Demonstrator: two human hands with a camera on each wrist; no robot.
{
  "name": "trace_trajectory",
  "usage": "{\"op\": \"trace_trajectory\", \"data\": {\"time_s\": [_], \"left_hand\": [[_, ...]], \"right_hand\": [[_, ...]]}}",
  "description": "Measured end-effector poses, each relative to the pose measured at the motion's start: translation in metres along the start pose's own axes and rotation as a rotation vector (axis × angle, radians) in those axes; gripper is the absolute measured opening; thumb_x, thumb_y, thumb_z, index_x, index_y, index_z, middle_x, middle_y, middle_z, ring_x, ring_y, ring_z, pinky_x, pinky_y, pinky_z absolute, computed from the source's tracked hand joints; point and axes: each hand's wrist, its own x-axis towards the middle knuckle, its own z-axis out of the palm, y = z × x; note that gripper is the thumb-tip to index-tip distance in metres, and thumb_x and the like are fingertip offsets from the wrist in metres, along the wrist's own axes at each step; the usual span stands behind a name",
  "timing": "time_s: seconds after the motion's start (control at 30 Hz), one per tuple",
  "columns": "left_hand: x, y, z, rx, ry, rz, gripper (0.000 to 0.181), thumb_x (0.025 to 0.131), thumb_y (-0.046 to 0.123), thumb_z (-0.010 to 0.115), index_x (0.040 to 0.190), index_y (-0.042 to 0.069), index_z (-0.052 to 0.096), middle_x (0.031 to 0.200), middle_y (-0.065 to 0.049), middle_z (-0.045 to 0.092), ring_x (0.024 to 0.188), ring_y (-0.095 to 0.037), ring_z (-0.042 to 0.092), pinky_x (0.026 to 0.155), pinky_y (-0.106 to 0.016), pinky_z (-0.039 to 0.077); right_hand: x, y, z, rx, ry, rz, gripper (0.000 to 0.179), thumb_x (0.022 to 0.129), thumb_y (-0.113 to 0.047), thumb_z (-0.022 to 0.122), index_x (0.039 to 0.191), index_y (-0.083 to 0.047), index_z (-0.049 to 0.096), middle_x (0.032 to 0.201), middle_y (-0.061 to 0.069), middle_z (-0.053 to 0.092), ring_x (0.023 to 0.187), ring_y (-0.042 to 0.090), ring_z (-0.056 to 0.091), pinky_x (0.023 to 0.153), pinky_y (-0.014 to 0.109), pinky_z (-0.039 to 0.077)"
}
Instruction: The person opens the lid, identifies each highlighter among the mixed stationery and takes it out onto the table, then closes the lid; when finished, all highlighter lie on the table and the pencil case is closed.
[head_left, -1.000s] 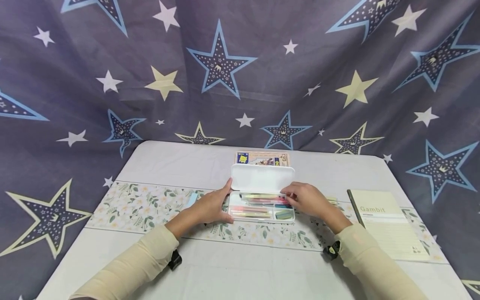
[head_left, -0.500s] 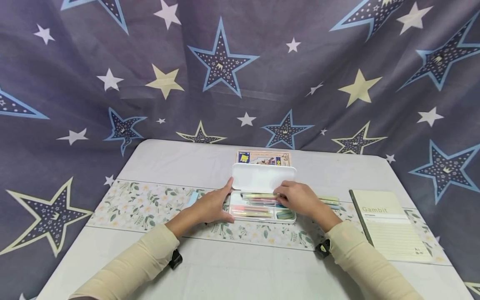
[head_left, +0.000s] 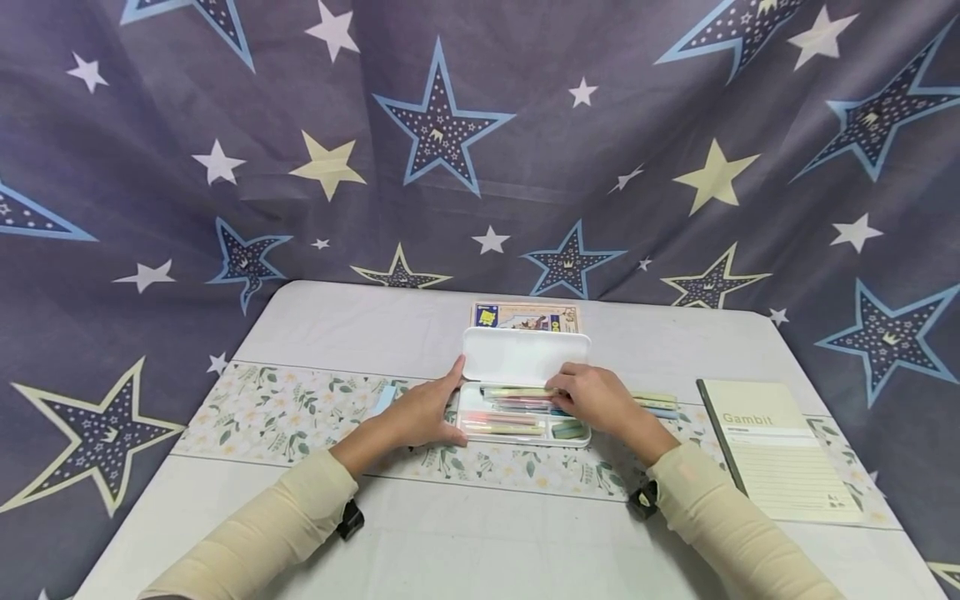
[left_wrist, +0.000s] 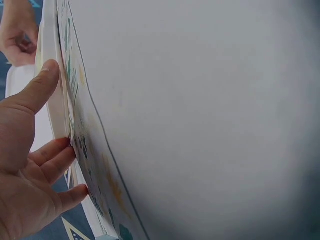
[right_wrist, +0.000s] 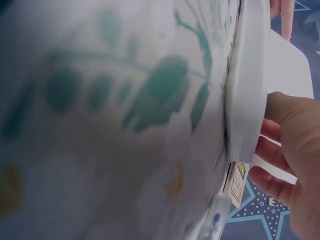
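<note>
A white pencil case [head_left: 467, 410] stands with its lid [head_left: 517, 354] raised. Slim pens [head_left: 517, 392] fill its rear compartment; pink and yellow ones [head_left: 502, 423] lie in the front one, beside a green eraser-like block [head_left: 567, 430]. My left hand [head_left: 423, 412] holds the case's left end, thumb at the front corner, fingers toward the lid hinge. My right hand [head_left: 596, 398] reaches into the rear compartment, curled fingers and thumb pinching at a pen there. In the right wrist view the case wall [right_wrist: 247, 85] hides those fingertips.
More pens [head_left: 656, 402] lie right of the case, partly behind my right hand. A Gambit notebook [head_left: 780, 454] is farther right. Behind the lid lies a printed box [head_left: 525, 317]. A light-blue item [head_left: 384, 398] sits near my left hand on the floral strip [head_left: 277, 417].
My right hand has shifted a little left along the rear compartment, showing more of the pens lying right of the case. During the last half second it stays nearly still. The left hand keeps its place.
</note>
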Motion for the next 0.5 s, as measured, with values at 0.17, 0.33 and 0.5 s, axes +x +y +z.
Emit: {"op": "trace_trajectory", "data": {"time_s": [0.17, 0.33, 0.5], "left_hand": [[0.0007, -0.0006, 0.0004, -0.003, 0.002, 0.003, 0.139, 0.072, 0.051, 0.09, 0.165, 0.013, -0.006, 0.164, -0.009, 0.038, 0.149, -0.029, 0.041, 0.123, -0.045, 0.036], [0.0011, -0.001, 0.0005, -0.001, 0.002, 0.003, 0.139, 0.072, 0.051, 0.089, 0.165, 0.013, -0.007, 0.165, -0.009, 0.036, 0.15, -0.029, 0.041, 0.123, -0.045, 0.036], [0.0023, -0.0029, 0.002, 0.009, -0.005, -0.007, 0.14, 0.071, 0.054, 0.089, 0.165, 0.015, -0.009, 0.166, -0.007, 0.034, 0.15, -0.028, 0.04, 0.123, -0.045, 0.036]], "right_hand": [[-0.001, -0.0018, -0.0011, 0.023, 0.014, -0.003, 0.01, 0.089, -0.021, 0.08, 0.099, -0.019, 0.077, 0.088, -0.004, 0.07, 0.072, 0.01, 0.065, 0.062, 0.028, 0.056], [-0.0003, -0.0026, -0.0023, 0.028, -0.001, 0.009, 0.01, 0.089, -0.021, 0.08, 0.098, -0.02, 0.076, 0.087, -0.004, 0.068, 0.071, 0.009, 0.063, 0.061, 0.027, 0.054], [0.0005, -0.0038, -0.0031, 0.023, -0.024, 0.013, 0.013, 0.09, -0.021, 0.079, 0.103, -0.019, 0.078, 0.088, -0.004, 0.069, 0.069, 0.009, 0.061, 0.061, 0.027, 0.053]]}}
